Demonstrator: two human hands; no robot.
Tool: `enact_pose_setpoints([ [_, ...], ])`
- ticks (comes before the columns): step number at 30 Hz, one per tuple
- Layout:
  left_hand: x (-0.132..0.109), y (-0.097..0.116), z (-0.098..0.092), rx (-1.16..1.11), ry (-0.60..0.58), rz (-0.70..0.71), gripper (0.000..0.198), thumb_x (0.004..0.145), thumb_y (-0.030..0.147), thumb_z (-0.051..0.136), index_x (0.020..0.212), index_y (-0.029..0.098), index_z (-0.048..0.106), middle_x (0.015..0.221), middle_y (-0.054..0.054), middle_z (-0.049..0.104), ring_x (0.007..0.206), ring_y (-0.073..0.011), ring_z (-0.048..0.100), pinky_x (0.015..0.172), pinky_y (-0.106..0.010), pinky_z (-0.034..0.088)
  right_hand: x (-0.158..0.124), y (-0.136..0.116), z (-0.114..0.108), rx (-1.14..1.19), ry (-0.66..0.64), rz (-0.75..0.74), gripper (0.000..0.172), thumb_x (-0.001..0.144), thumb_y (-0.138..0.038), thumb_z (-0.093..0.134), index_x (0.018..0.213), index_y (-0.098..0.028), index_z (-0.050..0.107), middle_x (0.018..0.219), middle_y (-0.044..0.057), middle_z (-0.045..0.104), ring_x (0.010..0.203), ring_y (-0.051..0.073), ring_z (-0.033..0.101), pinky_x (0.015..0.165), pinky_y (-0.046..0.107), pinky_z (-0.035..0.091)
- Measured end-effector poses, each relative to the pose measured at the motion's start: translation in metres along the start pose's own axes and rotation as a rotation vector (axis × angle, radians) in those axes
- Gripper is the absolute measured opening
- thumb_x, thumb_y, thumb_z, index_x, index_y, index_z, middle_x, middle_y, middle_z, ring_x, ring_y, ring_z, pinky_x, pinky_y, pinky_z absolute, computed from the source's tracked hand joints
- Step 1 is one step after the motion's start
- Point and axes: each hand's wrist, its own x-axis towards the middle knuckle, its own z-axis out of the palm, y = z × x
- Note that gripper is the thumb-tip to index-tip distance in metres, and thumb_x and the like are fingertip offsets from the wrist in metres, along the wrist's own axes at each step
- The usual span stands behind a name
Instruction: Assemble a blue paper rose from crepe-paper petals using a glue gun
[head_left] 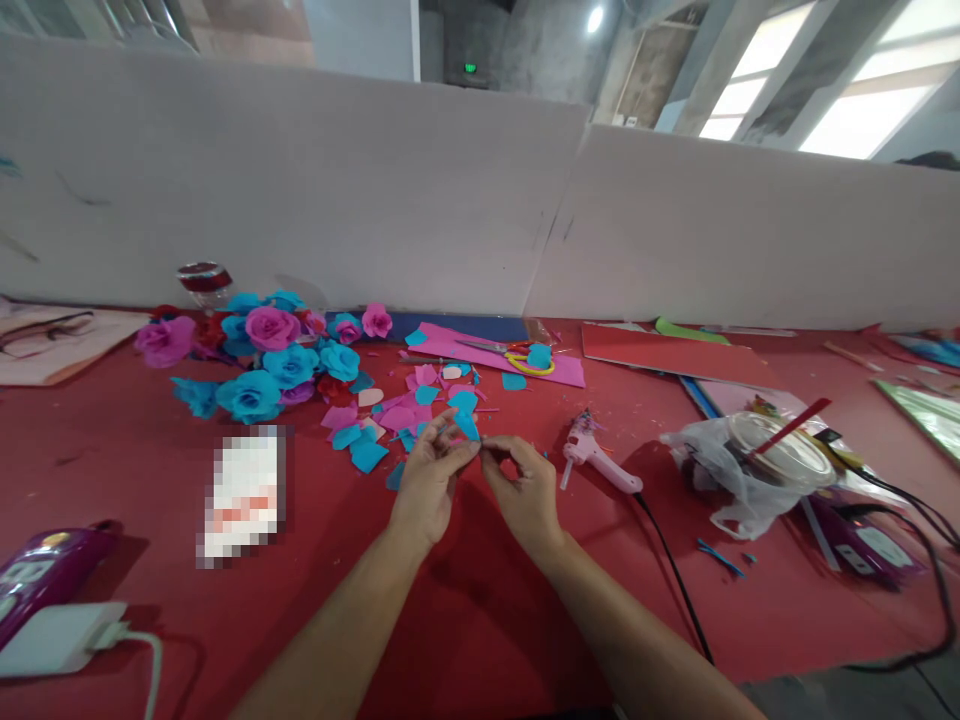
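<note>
A blue paper petal [466, 424] is raised above the table between my two hands. My left hand [429, 478] pinches it near its narrow lower end, the other fingers curled loosely behind. Thumb and forefinger of my right hand [527, 492] are pressed together at that same lower tip; the exact contact is partly hidden. Just beyond my left hand lie loose blue and pink paper petals [400, 417] in a scattered heap. To the right of my right hand, a pink hot glue gun [604, 458] rests on its side, with a black cord running toward the front edge.
Finished paper roses [271, 328] cluster at the back left near a red-lidded jar [205, 285]. Yellow-handled scissors [529, 366] lie on a pink sheet [442, 345]. At right stands a plastic-bagged container [780, 445]. A white charger [60, 638] sits front left. A white partition [315, 190] closes the back.
</note>
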Motion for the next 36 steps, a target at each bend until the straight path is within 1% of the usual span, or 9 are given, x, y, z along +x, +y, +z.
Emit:
enact_pose_setpoints([
  [3, -0.001, 0.000, 0.001, -0.069, -0.035, -0.098, 0.026, 0.057, 0.012, 0.077, 0.080, 0.017, 0.065, 0.082, 0.000, 0.069, 0.077, -0.0099, 0.064, 0.086, -0.026, 0.047, 0.001, 0.000, 0.000, 0.070, 0.039, 0.051, 0.010, 0.080, -0.018, 0.058, 0.086, -0.020, 0.066, 0.080, 0.002, 0.068, 0.072, 0.015, 0.062, 0.071, 0.028, 0.050],
  [6, -0.001, 0.000, 0.002, -0.099, 0.038, -0.178, 0.020, 0.055, 0.011, 0.077, 0.072, 0.015, 0.069, 0.075, -0.001, 0.070, 0.073, -0.0106, 0.064, 0.084, -0.026, 0.048, 0.002, 0.001, 0.001, 0.127, 0.050, 0.095, 0.007, 0.080, -0.021, 0.059, 0.084, -0.019, 0.065, 0.078, 0.002, 0.068, 0.071, 0.015, 0.062, 0.070, 0.028, 0.050],
  [15, -0.002, -0.005, -0.001, -0.012, 0.002, -0.159, 0.018, 0.052, 0.020, 0.083, 0.067, 0.016, 0.073, 0.073, -0.004, 0.071, 0.071, -0.0143, 0.064, 0.079, -0.030, 0.049, 0.004, -0.006, 0.002, 0.266, 0.071, 0.145, 0.007, 0.078, -0.021, 0.061, 0.083, -0.021, 0.056, 0.076, 0.001, 0.065, 0.071, 0.015, 0.063, 0.066, 0.027, 0.051],
  [17, -0.004, -0.005, -0.001, 0.069, -0.072, -0.126, 0.017, 0.058, 0.022, 0.080, 0.072, 0.015, 0.074, 0.076, -0.006, 0.072, 0.074, -0.0153, 0.064, 0.081, -0.030, 0.048, 0.004, -0.005, 0.003, 0.324, 0.085, 0.181, 0.010, 0.077, -0.024, 0.062, 0.082, -0.022, 0.053, 0.073, 0.000, 0.064, 0.067, 0.015, 0.062, 0.062, 0.026, 0.051],
  [21, -0.005, -0.004, -0.001, 0.122, -0.113, -0.059, 0.015, 0.060, 0.025, 0.079, 0.069, 0.015, 0.074, 0.071, -0.006, 0.071, 0.067, -0.0143, 0.061, 0.072, -0.029, 0.048, 0.003, -0.002, 0.005, 0.434, 0.016, 0.286, 0.018, 0.078, -0.033, 0.063, 0.082, -0.023, 0.049, 0.065, -0.003, 0.060, 0.056, 0.014, 0.057, 0.053, 0.025, 0.049],
  [25, -0.002, 0.000, -0.002, 0.059, -0.013, -0.024, 0.017, 0.051, 0.021, 0.083, 0.061, 0.015, 0.070, 0.060, -0.001, 0.067, 0.058, -0.0107, 0.059, 0.063, -0.024, 0.046, 0.002, -0.001, 0.008, 0.414, -0.119, 0.235, 0.017, 0.082, -0.037, 0.058, 0.077, -0.021, 0.052, 0.067, -0.001, 0.059, 0.060, 0.014, 0.057, 0.059, 0.026, 0.049],
  [27, -0.001, 0.002, -0.002, 0.015, 0.056, 0.010, 0.019, 0.049, 0.019, 0.084, 0.061, 0.017, 0.069, 0.065, -0.001, 0.070, 0.064, -0.0119, 0.062, 0.064, -0.024, 0.046, 0.001, 0.000, 0.009, 0.372, -0.168, 0.200, 0.016, 0.083, -0.035, 0.057, 0.077, -0.020, 0.055, 0.069, 0.000, 0.060, 0.063, 0.014, 0.057, 0.063, 0.027, 0.049],
  [32, -0.001, 0.001, -0.001, 0.105, 0.049, 0.054, 0.018, 0.051, 0.020, 0.082, 0.065, 0.016, 0.071, 0.068, -0.004, 0.072, 0.071, -0.0161, 0.065, 0.072, -0.029, 0.048, 0.000, 0.004, 0.011, 0.339, -0.124, 0.195, 0.016, 0.081, -0.032, 0.058, 0.069, -0.020, 0.055, 0.064, -0.002, 0.058, 0.059, 0.012, 0.054, 0.059, 0.025, 0.048],
  [36, -0.002, -0.002, -0.004, 0.241, 0.046, 0.172, 0.013, 0.056, 0.021, 0.079, 0.068, 0.018, 0.073, 0.070, -0.003, 0.072, 0.072, -0.0165, 0.065, 0.077, -0.031, 0.048, 0.002, 0.002, 0.010, 0.299, -0.096, 0.175, 0.014, 0.080, -0.032, 0.059, 0.074, -0.020, 0.059, 0.070, 0.000, 0.064, 0.065, 0.014, 0.059, 0.063, 0.026, 0.049],
])
